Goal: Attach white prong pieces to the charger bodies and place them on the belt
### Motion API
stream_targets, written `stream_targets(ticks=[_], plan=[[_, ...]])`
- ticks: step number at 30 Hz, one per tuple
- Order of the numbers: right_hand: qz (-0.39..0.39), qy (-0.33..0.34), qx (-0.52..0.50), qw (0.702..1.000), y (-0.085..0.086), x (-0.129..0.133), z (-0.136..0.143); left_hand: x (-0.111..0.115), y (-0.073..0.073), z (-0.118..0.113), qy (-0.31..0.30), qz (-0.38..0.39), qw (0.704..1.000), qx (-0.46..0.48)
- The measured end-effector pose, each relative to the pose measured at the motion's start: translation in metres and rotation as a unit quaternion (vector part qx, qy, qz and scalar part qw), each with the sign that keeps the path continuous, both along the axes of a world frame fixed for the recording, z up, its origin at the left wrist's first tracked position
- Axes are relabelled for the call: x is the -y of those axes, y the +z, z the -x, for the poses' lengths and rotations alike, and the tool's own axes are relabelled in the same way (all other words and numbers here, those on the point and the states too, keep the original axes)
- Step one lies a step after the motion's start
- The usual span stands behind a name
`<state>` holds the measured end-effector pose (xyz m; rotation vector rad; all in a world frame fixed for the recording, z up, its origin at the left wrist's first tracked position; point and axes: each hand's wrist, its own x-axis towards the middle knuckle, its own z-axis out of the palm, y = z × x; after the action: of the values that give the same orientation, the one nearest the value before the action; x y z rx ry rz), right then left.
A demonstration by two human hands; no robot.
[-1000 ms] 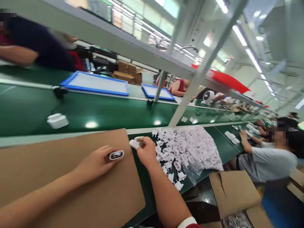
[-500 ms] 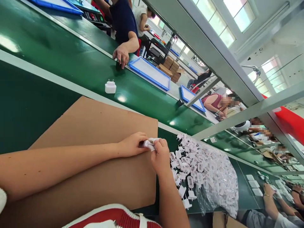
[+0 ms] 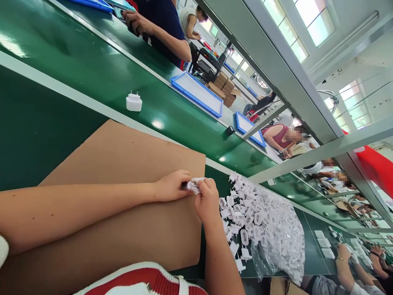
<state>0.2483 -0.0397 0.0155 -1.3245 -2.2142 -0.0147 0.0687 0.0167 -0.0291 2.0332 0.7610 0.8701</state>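
Observation:
My left hand (image 3: 172, 187) and my right hand (image 3: 207, 200) meet above the right part of a brown cardboard sheet (image 3: 147, 164). Between them they grip a small white plastic plug housing (image 3: 193, 185), partly covered by the fingers. The fingers of both hands are closed around it, the left on its near-left side and the right thumb and fingers on its right end. Just right of my right hand lies a heap of loose white plug housings (image 3: 242, 213) with pins, spilling from a clear plastic bag (image 3: 282, 233).
A green conveyor belt (image 3: 101, 86) runs beyond the cardboard, carrying a white plug adapter (image 3: 134, 102) and a black adapter (image 3: 229, 131). Blue-rimmed trays (image 3: 196, 93) line its far side. A metal frame beam (image 3: 276, 61) crosses overhead. Co-workers sit opposite and to the right.
The white adapter on the belt has shifted left. The co-worker opposite has drawn a hand back from the belt and now holds a dark item. My hands remain almost in place around the housing.

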Motion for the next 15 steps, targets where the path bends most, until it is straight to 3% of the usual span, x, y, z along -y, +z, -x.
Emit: stream_targets(ticks=[15], plan=[[0.067,-0.112,-0.005,0.991,-0.0045,-0.0032,0.0054,0.003,0.0092,-0.0015,0.026,0.001,0.999,-0.048]])
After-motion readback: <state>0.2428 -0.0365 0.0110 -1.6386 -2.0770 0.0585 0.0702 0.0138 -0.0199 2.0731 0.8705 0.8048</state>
